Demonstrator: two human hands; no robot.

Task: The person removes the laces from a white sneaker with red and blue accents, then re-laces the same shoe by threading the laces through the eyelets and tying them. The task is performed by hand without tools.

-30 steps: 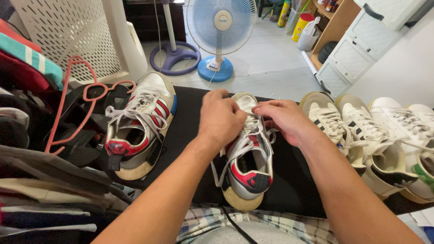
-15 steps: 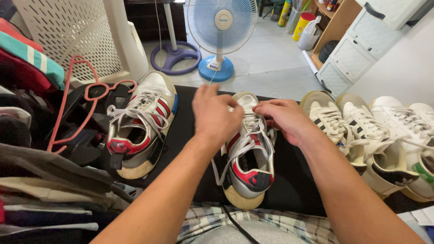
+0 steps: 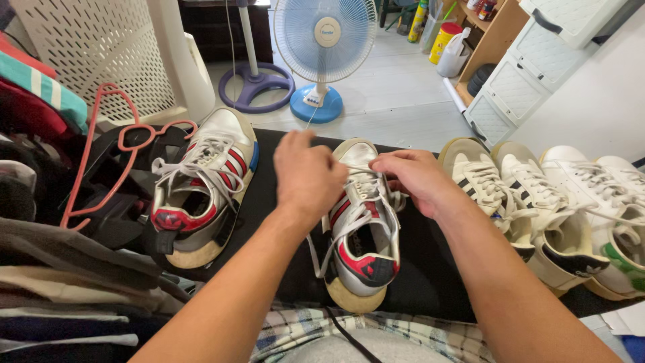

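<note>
While the grey, red and white sneaker (image 3: pixel 363 235) lies on the black surface (image 3: pixel 423 269), our left hand (image 3: pixel 306 178) and right hand (image 3: pixel 413 178) close over its toe end, pinching its white laces (image 3: pixel 359 202); its twin (image 3: pixel 201 191) sits left of it.

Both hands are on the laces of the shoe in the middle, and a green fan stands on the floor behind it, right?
Nearly. The fan is blue, not green, as the head view shows. The left hand and right hand are indeed on the laces of the middle shoe.
</note>
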